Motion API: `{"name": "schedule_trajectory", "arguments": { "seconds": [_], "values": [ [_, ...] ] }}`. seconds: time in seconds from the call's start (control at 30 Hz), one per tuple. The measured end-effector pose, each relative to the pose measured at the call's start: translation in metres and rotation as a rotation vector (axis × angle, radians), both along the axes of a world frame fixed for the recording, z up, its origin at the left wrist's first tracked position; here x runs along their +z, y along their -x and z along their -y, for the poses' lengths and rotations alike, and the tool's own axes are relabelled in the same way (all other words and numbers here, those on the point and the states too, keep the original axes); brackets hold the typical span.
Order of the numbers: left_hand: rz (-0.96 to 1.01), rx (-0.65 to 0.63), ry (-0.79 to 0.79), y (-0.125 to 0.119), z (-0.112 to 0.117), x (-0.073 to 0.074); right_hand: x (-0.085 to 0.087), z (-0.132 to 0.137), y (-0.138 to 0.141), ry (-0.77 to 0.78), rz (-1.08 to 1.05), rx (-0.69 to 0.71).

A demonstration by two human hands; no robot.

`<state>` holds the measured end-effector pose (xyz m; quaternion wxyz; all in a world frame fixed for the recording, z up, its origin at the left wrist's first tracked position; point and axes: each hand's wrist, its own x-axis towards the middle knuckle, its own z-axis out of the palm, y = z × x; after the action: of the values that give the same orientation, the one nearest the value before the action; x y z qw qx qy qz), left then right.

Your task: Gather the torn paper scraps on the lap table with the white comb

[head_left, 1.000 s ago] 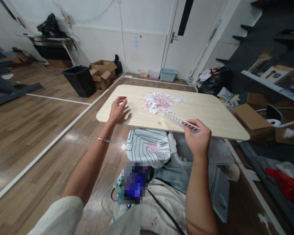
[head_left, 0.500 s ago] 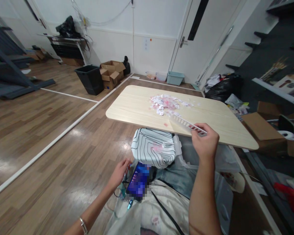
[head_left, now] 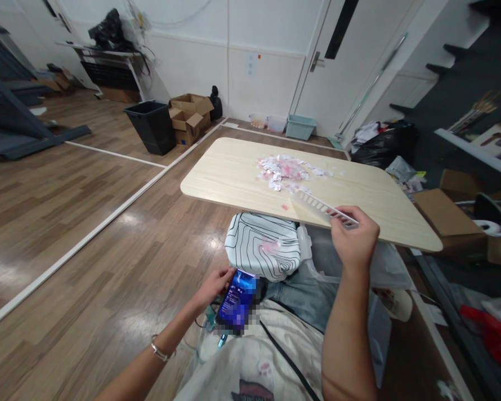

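My right hand (head_left: 354,236) is closed round the near end of a white slotted plastic strip (head_left: 317,205). The strip slants over the table, its far end close to a heap of white and pink paper-like scraps (head_left: 281,170). My left hand (head_left: 217,284) has its fingers together at the upper left edge of a smartphone (head_left: 236,301) with a lit screen, which lies over my lap. The grip underneath the phone is hidden. A patterned white cushion-like thing with black lines (head_left: 261,245) sits between the phone and the table.
The pale wooden table (head_left: 221,172) stands in front of me. Under its right side is a clear plastic bin (head_left: 384,267). A black bin (head_left: 152,128) and cardboard boxes (head_left: 187,120) stand at the back left. An open carton (head_left: 446,211) and shelving are on the right.
My left hand has come up and right to the phone's edge, and the phone's screen shows a different picture. My right hand still holds the strip, slightly farther right in view.
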<state>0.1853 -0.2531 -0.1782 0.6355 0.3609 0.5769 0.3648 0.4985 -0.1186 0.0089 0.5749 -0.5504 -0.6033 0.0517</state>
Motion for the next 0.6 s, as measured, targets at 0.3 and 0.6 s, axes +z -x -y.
{"name": "schedule_trajectory", "arguments": {
  "seconds": [0.3, 0.6],
  "values": [
    [-0.050, 0.010, -0.100, 0.002, 0.005, 0.001, 0.003, 0.002, 0.003, 0.012, -0.019, -0.006],
    [0.151, 0.265, 0.014, -0.002, 0.036, -0.001, 0.002, 0.007, 0.005, 0.011, -0.038, -0.003]
  ]
}}
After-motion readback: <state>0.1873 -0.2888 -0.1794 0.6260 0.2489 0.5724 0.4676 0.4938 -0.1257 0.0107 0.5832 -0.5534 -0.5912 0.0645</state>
